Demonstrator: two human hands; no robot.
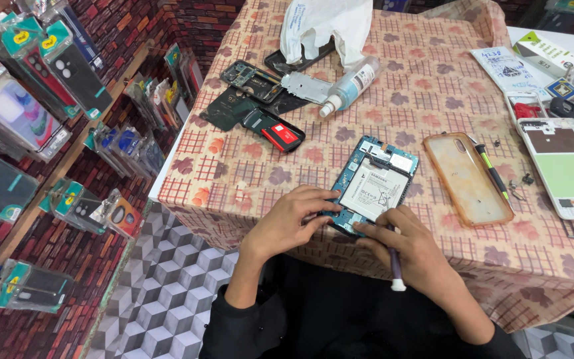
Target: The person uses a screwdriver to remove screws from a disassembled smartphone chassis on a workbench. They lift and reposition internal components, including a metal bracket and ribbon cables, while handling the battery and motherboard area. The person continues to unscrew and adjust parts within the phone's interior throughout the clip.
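Gripping a purple-handled tool (394,262), the right hand (410,247) is pressing at the near edge of the opened phone (375,185), which is lying on the patterned tablecloth (393,86). The left hand (291,219) is bracing the phone's lower left corner, fingers curled against it. A clear case (468,177) is lying just to its right.

Small shop corner, table by a stocked wall

Patterned cloth (433,86) covers the table; brick-look wall (121,26) at left carries shelves (68,159) of packaged cases (41,73); floor (167,292) shows grey cube-pattern tiles
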